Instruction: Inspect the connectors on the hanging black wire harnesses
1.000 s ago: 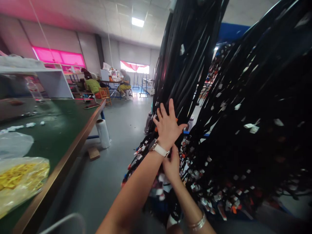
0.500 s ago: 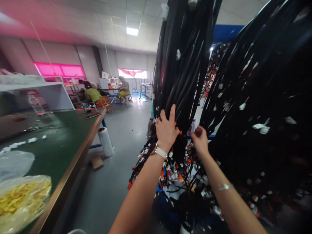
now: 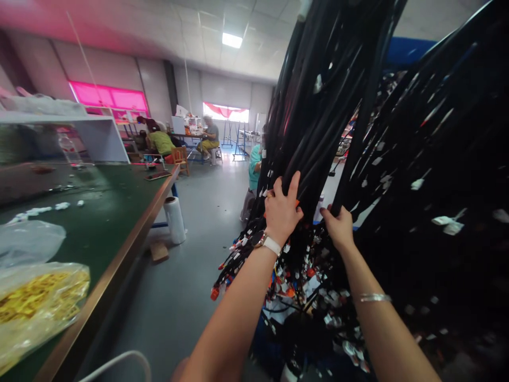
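Observation:
A thick hanging bundle of black-sleeved wire harnesses (image 3: 314, 132) fills the middle of the head view, with white tags on it. My left hand (image 3: 282, 209) rests against the lower front of this bundle, its fingers spread and the index finger pointing up. A bit of orange shows beside its thumb. To the right, my right hand (image 3: 339, 225) is closed around a strand of black harness (image 3: 352, 164) at the bundle's right side. Below both hands hang many coloured connectors (image 3: 294, 286), mostly white, orange and blue.
More black harnesses (image 3: 449, 175) hang close on the right. At left is a green-topped table (image 3: 115, 204) with a bag of yellow parts (image 3: 40, 297). A white roll (image 3: 175, 220) and a brown block (image 3: 159, 252) stand on the floor. Several people sit farther back.
The view has shifted, so the bundle and both hands appear farther right. My right hand has closed on a harness strand, and the bundle leans more. A person in teal now shows behind it.

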The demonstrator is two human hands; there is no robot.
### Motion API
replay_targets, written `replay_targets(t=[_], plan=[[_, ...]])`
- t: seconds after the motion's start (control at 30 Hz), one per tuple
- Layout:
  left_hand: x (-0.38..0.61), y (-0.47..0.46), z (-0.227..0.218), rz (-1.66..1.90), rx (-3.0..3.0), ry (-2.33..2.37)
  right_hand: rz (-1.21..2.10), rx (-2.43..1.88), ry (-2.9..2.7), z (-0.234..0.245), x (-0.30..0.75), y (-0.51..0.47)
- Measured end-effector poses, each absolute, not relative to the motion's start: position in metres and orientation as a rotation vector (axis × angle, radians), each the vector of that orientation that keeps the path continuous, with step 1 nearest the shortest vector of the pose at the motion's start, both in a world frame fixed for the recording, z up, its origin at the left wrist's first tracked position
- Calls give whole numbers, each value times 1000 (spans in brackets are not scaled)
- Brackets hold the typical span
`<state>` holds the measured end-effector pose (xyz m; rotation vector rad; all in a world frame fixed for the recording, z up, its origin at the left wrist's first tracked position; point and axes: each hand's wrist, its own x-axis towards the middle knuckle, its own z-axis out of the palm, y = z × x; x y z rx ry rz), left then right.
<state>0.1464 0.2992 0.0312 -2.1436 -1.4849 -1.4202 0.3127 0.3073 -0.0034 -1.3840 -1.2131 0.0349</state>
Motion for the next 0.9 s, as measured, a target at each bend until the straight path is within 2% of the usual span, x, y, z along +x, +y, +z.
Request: replay_targets(t=[0.13,0.3,0.43,0.6,0.9], plan=[[146,303,29,-1423,-2124,-1507,-12,-1497,-1219,5,286,248],[141,308,29,-1419,-2144,-1498,227,-1357,-1308,15,290,178],[141,307,30,-1398,-2154,-1515,310,-1349,-1388,-3,312,188],[149,301,30,-1370,-2122,-1551,125,-1574,-1434,-23,306,207],[141,303,29,-1403,-2173,-1484,35,-1733,-1502,29,279,101]])
